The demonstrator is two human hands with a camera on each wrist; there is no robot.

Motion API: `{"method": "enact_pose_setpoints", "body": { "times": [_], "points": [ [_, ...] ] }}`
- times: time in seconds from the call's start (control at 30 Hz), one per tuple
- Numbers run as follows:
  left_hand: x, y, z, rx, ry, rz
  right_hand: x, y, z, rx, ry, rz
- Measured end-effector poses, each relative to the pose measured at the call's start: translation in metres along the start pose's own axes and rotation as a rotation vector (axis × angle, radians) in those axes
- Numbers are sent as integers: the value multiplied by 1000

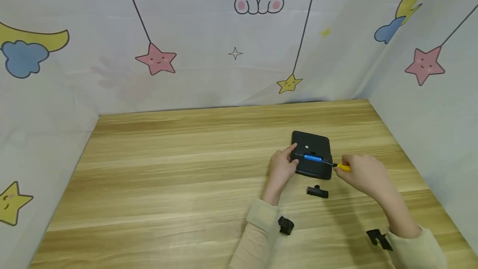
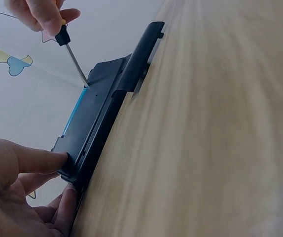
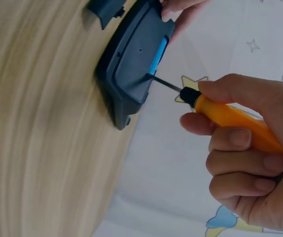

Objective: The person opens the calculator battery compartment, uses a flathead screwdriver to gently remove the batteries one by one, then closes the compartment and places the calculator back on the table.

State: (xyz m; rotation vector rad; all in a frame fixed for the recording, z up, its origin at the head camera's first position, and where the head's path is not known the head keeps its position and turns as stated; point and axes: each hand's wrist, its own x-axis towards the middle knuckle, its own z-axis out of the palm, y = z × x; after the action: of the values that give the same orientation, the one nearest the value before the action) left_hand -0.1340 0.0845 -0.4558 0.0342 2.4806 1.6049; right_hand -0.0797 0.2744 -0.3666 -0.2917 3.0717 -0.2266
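Note:
A flat black electronic device (image 1: 311, 172) lies on the table with its battery compartment facing up. Inside the compartment sits a blue battery (image 1: 312, 158). My left hand (image 1: 282, 166) holds the device's left edge, thumb on top and fingers at the side and beneath, as the left wrist view shows. My right hand (image 1: 363, 173) grips a screwdriver by its yellow handle (image 3: 235, 123). The screwdriver's metal shaft (image 3: 166, 83) reaches into the compartment, its tip at the right end of the battery. The black battery cover (image 1: 317, 192) lies detached in front of the device.
The wood-grain table (image 1: 168, 177) spreads out to the left. White cloth walls (image 1: 198, 86) with printed stars and moons stand behind and at both sides. Small black pieces (image 1: 286, 225) show beside the sleeves.

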Motion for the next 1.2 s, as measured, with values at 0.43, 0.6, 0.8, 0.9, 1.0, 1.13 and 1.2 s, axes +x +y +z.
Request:
{"method": "enact_pose_setpoints", "body": {
  "times": [0.43, 0.6, 0.8, 0.9, 1.0, 1.13, 1.2],
  "points": [
    [1, 1, -3, 26, -10, -6, -8, 14, 11, 90, 86, -34],
    [1, 1, -2, 26, -12, -7, -11, 18, 15, 113, 88, -22],
    [0, 1, -1, 21, -14, -5, -14, 23, 19, 164, 73, 3],
    [0, 1, -1, 20, -16, -8, -15, 26, 20, 191, 77, 11],
    [0, 1, -1, 21, -14, -6, -15, 28, 22, 211, 90, 12],
    [0, 0, -1, 23, -12, -9, -16, 32, 26, 238, 108, 15],
    [-1, 0, -1, 23, -17, -10, -17, 34, 28, 256, 109, 27]
  ]
}}
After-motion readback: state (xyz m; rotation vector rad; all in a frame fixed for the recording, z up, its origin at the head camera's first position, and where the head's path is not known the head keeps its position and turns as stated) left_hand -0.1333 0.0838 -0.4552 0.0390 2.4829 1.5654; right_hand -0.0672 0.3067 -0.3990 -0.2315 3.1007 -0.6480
